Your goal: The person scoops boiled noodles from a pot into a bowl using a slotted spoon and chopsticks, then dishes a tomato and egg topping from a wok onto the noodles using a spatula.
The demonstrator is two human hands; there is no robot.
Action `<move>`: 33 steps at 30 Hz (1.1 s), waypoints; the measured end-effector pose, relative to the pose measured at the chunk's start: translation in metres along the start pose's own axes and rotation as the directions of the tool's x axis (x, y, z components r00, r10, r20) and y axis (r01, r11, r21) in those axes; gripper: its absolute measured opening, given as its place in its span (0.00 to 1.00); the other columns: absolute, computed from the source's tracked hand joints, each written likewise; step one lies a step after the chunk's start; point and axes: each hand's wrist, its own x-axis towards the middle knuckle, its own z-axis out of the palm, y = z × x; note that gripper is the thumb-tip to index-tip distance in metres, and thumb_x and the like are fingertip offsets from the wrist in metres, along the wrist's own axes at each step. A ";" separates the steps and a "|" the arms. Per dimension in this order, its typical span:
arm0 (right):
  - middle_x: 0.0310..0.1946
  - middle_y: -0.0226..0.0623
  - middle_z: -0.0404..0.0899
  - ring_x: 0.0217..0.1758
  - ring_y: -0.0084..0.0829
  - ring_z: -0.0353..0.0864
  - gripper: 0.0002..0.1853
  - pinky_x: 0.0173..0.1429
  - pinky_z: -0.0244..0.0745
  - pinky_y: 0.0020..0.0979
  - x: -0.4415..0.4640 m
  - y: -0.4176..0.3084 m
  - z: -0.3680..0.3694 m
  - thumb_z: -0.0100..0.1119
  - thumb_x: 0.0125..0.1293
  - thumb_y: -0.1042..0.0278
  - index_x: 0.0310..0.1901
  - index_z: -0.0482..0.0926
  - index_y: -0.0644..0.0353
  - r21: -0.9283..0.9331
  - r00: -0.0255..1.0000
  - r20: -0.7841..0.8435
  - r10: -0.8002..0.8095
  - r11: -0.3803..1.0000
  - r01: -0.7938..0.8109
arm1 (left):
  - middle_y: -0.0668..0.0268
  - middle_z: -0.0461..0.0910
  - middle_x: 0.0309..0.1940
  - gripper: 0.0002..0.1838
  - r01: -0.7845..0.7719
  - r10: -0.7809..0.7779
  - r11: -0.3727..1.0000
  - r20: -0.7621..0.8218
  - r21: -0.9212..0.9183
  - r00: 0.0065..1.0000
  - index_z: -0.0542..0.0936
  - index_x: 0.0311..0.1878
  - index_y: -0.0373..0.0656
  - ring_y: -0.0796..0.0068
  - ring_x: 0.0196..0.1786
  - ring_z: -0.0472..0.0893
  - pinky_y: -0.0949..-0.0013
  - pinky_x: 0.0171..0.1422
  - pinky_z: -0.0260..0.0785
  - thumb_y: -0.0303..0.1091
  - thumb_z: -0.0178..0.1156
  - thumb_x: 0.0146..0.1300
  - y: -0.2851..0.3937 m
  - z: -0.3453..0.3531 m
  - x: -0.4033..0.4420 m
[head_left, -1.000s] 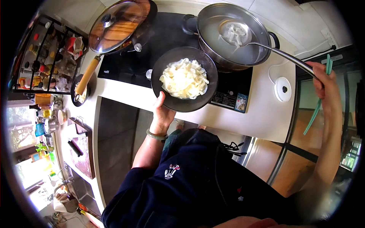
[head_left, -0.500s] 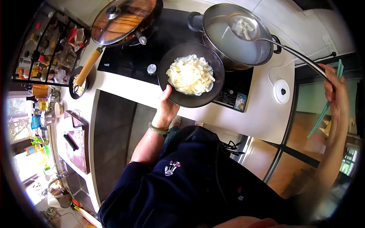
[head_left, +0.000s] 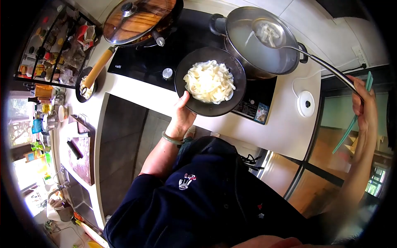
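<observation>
Two holds: clamping left fingers (head_left: pixel 183 98) on round black bowl (head_left: pixel 211 110), likely level against spilling white noodles (head_left: pixel 210 82), and right fingers (head_left: pixel 357 107) around long steel ladle (head_left: pixel 323 62) and green chopsticks (head_left: pixel 346 132).

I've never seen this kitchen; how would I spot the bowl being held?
Find the black cooktop and the big metal pot at its right. In front of the pot, to its left, the left hand holds a dark round bowl. Unlike the pot, with its cloudy liquid, or the lidded pan, the bowl carries a heap of pale, flat strips.
</observation>
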 end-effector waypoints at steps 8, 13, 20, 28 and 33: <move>0.08 0.17 0.56 0.08 0.10 0.49 0.17 0.11 0.40 0.16 -0.006 -0.005 0.002 0.52 0.60 0.58 0.45 0.75 0.62 -0.053 1.000 -0.004 -0.023 0.998 0.023 | 0.57 0.69 0.55 0.27 0.011 -0.011 1.000 0.025 0.000 1.000 0.64 0.57 0.34 0.65 0.57 0.69 0.64 0.61 0.61 0.44 0.52 0.61 0.000 -0.002 0.002; 0.09 0.16 0.56 0.09 0.09 0.49 0.18 0.11 0.41 0.14 -0.010 -0.005 -0.017 0.52 0.61 0.59 0.47 0.74 0.62 0.044 0.998 -0.023 -0.065 0.997 0.066 | 0.57 0.72 0.50 0.26 0.001 -0.001 1.000 -0.005 -0.010 1.000 0.64 0.56 0.35 0.66 0.50 0.75 0.66 0.54 0.69 0.44 0.52 0.60 -0.003 -0.006 0.003; 0.13 0.17 0.59 0.12 0.05 0.50 0.19 0.12 0.43 0.11 -0.023 -0.017 -0.043 0.49 0.63 0.64 0.53 0.68 0.63 0.193 0.966 0.071 -0.249 0.954 0.232 | 0.57 0.72 0.50 0.28 -0.123 0.124 0.991 -0.031 0.051 0.992 0.63 0.57 0.36 0.67 0.49 0.76 0.63 0.51 0.72 0.45 0.54 0.59 -0.015 -0.003 -0.008; 0.12 0.16 0.58 0.11 0.05 0.47 0.18 0.13 0.38 0.11 -0.009 -0.033 -0.055 0.48 0.63 0.61 0.52 0.70 0.61 0.188 0.920 0.159 -0.359 0.926 0.329 | 0.58 0.72 0.52 0.27 -0.289 0.286 0.957 -0.098 -0.021 0.953 0.64 0.57 0.37 0.68 0.52 0.74 0.63 0.56 0.67 0.45 0.51 0.60 -0.040 0.014 -0.031; 0.13 0.18 0.63 0.11 0.05 0.48 0.17 0.13 0.38 0.10 0.038 -0.043 -0.050 0.48 0.63 0.64 0.51 0.70 0.63 0.371 0.850 0.324 -0.415 0.882 0.290 | 0.59 0.70 0.54 0.28 -0.405 0.394 0.905 -0.099 -0.130 0.914 0.59 0.61 0.41 0.68 0.53 0.73 0.62 0.53 0.70 0.41 0.53 0.60 -0.054 0.036 -0.048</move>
